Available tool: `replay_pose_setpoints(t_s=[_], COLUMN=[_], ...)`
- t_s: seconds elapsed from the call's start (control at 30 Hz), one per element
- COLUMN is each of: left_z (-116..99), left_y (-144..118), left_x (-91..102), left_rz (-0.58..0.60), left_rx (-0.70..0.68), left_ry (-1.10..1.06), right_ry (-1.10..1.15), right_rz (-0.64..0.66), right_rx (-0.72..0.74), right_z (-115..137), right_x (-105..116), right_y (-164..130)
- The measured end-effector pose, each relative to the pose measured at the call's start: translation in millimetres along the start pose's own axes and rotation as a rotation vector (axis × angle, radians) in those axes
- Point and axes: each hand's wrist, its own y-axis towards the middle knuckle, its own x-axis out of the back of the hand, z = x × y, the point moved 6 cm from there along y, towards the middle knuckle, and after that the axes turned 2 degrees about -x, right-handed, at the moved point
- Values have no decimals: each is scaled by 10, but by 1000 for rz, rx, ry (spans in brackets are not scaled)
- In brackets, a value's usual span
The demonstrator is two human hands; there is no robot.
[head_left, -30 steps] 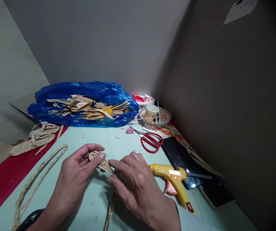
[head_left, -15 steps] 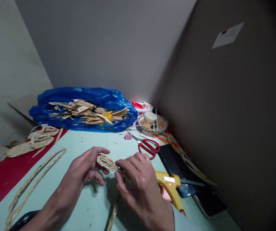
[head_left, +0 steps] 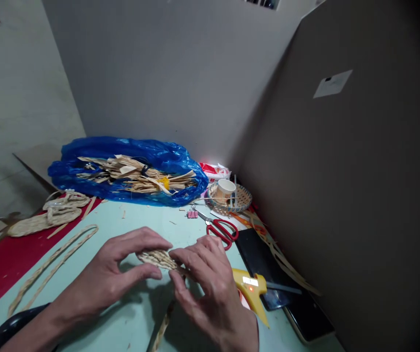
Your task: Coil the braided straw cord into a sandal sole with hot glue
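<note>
A small flat coil of braided straw is held up over the table between my two hands. My left hand has its thumb and fingers closed around the coil's left end. At the right end, my right hand pinches the coil between thumb and fingers. A loose tail of straw braid hangs from below my right hand toward the table's near edge. The fingers hide both ends of the coil. Just right of my right hand lies a yellow glue gun with a lit orange light.
Red-handled scissors and a pink binder clip lie beyond my hands. A blue plastic bag of straw, a woven basket with a paper cup, straw sandals, a looped braid and dark phones surround them.
My left thumb and fingers have closed in on the coil, which has tipped flatter and shows less of its face. My right hand keeps its pinch. The camera view has tilted up slightly.
</note>
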Motion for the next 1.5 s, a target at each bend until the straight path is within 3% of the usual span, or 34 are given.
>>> replay_pose_setpoints(t_s=[0.23,0.4,0.57,0.67,0.8,0.9,1.13,1.33,1.5], left_z=[-211,-254,-199,-109,80,191,212,210,277], left_y=[-75,-117,-149,-135,-94,-62,-17,-13,35], left_x=[-66,-75,-47,24,164,152,-195,-124,13], left_rz=[29,46,-48,-58,-197,-307,-102,-76,-156], left_rx=[-232,-271,-216,-79,213,330,316,253,232], left_ry=[111,169,120,86,-285,-486,-451,-296,-193], right_ry=[25,52,117,136,143,148,105,-30,-108], right_rz=[-44,-45,-55,-68,-130,-165,-148,-180,-227], right_rx=[34,40,12,-28,-121,-153,-106,23,81], right_z=[27,28,24,-12,-125,-167,-101,-35,13], right_x=[-4,-8,-12,5,65,108,95,62,104], right_y=[-16,-16,-25,-20,7,30,19,-16,-11])
